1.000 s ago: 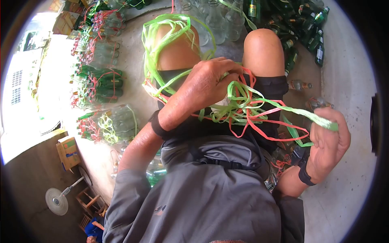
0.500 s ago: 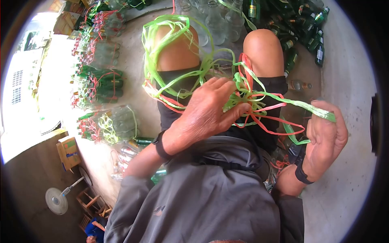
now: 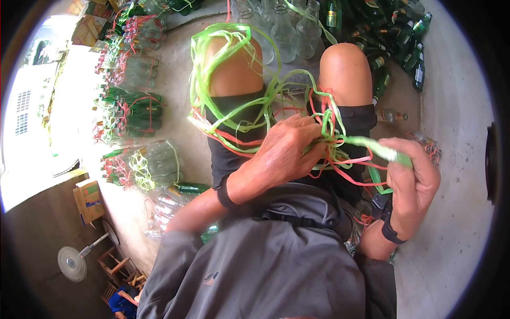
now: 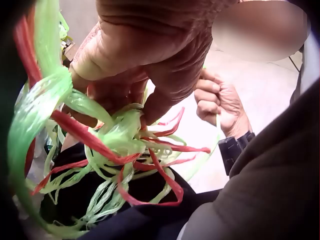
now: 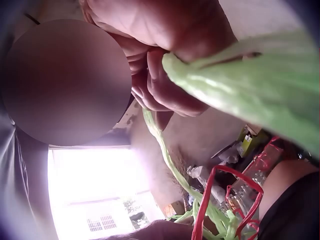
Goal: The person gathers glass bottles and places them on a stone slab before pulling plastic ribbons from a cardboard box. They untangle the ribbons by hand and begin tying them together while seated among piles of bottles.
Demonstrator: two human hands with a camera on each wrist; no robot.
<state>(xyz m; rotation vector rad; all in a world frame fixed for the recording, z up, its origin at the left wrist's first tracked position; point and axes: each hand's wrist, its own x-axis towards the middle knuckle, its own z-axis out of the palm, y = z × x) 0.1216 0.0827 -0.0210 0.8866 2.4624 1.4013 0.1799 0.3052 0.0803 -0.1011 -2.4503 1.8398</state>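
Over the lap, my left hand (image 3: 284, 151) grips a tangle of green and red plastic twine (image 3: 333, 139). In the left wrist view, its thumb and fingers pinch the bunched green knot (image 4: 122, 132), with red loops sticking out around it. My right hand (image 3: 411, 183) is off to the right, fingers curled round a flat green strand (image 3: 374, 143) that runs to the tangle. The right wrist view shows this strip (image 5: 240, 90) wide and close, a thinner tail (image 5: 162, 145) hanging from the fist. More green twine (image 3: 199, 80) is looped over the left knee.
Clear glass bottles (image 3: 284, 32) stand beyond the knees, and a heap of dark green bottles (image 3: 393, 32) lies at the upper right. Tied bottle bundles (image 3: 135, 109) line the left side. A fan (image 3: 73, 264) stands at the lower left; a wall (image 3: 457, 159) rises at the right.
My right hand has moved left, closer to the tangle, still holding the green strand. My left hand has shifted right and regripped the knot, its fingers drawn in after being spread out.
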